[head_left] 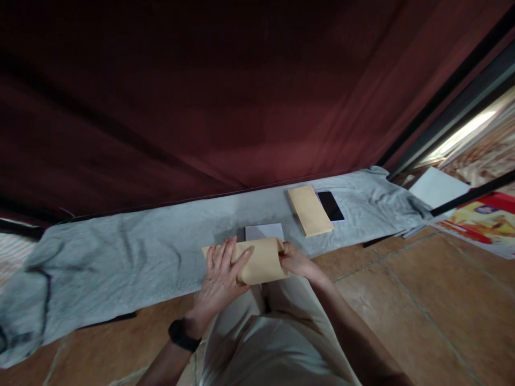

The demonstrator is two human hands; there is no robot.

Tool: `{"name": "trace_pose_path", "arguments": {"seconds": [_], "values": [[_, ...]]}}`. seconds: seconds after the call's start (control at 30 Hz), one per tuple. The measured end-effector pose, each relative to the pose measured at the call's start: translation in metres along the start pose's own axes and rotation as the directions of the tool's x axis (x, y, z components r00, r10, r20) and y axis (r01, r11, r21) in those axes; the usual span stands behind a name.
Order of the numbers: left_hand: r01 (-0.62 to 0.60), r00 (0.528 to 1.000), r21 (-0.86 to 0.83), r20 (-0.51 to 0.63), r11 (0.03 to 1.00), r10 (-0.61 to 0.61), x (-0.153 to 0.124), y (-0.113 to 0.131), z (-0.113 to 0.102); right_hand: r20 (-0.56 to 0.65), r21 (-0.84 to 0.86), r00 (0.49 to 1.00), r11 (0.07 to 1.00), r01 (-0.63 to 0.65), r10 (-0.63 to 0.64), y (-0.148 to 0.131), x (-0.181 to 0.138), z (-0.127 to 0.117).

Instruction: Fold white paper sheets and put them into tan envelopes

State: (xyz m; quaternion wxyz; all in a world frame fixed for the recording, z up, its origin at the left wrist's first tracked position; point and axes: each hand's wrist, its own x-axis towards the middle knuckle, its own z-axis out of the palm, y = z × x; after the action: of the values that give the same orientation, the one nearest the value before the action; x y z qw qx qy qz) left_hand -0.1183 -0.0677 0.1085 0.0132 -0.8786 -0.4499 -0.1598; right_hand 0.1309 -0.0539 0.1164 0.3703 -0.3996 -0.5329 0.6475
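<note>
A tan paper envelope (263, 258) is held between both my hands just above my lap. My left hand (220, 276) lies over its left part with the fingers stretched along the top. My right hand (293, 259) pinches its right end, fingers closed on the paper. Just behind the envelope a white sheet (264, 231) rests on the grey cloth (120, 257). A second tan envelope (309, 210) lies farther right on the cloth, beside a dark phone (330, 206).
The grey cloth runs across a tiled floor (422, 300) in front of a dark red curtain (201, 96). At the right are a white sheet (438, 187), a colourful printed board (483, 220) and dark metal bars (454, 91).
</note>
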Motion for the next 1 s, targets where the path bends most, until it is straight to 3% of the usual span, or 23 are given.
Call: {"name": "trace_pose_path", "arguments": {"seconds": [0.17, 0.4, 0.47, 0.57, 0.63, 0.77, 0.83, 0.9, 1.0], "values": [[0.014, 0.998, 0.028, -0.066, 1.0, -0.012, -0.002, 0.005, -0.003, -0.074, -0.161, 0.992, 0.983, 0.09, -0.104, -0.003, -0.002, 0.002], [0.001, 0.996, 0.047, -0.09, 0.999, 0.003, -0.008, 0.004, 0.008, -0.191, -0.233, 0.979, 0.972, 0.025, -0.072, 0.016, 0.002, 0.002], [0.021, 0.997, 0.059, -0.081, 0.998, -0.016, -0.009, 0.002, 0.013, -0.312, -0.307, 0.94, 0.951, 0.036, -0.137, 0.015, 0.0, 0.0], [0.048, 0.998, 0.07, -0.039, 0.996, -0.045, -0.009, 0.002, 0.018, -0.464, -0.408, 0.835, 0.908, 0.097, -0.298, 0.007, -0.012, -0.006], [0.056, 0.998, 0.069, 0.0, 0.996, -0.056, -0.008, 0.004, 0.02, -0.482, -0.379, 0.826, 0.92, 0.103, -0.292, 0.004, -0.022, -0.011], [0.02, 0.997, 0.019, 0.069, 1.0, -0.021, -0.004, 0.014, 0.021, -0.324, -0.171, 0.943, 0.985, 0.018, -0.074, 0.013, -0.039, -0.018], [-0.026, 0.993, -0.014, 0.113, 1.0, 0.027, -0.002, 0.02, 0.022, -0.206, -0.13, 0.978, 0.991, -0.04, 0.012, 0.019, -0.047, -0.022], [-0.069, 0.984, -0.043, 0.162, 0.997, 0.075, -0.002, 0.027, 0.024, -0.097, -0.049, 0.99, 0.993, -0.111, 0.105, 0.024, -0.058, -0.027], [-0.123, 0.965, -0.095, 0.22, 0.988, 0.141, -0.008, 0.04, 0.029, 0.039, 0.174, 0.955, 0.939, -0.295, 0.293, 0.03, -0.079, -0.037]]}}
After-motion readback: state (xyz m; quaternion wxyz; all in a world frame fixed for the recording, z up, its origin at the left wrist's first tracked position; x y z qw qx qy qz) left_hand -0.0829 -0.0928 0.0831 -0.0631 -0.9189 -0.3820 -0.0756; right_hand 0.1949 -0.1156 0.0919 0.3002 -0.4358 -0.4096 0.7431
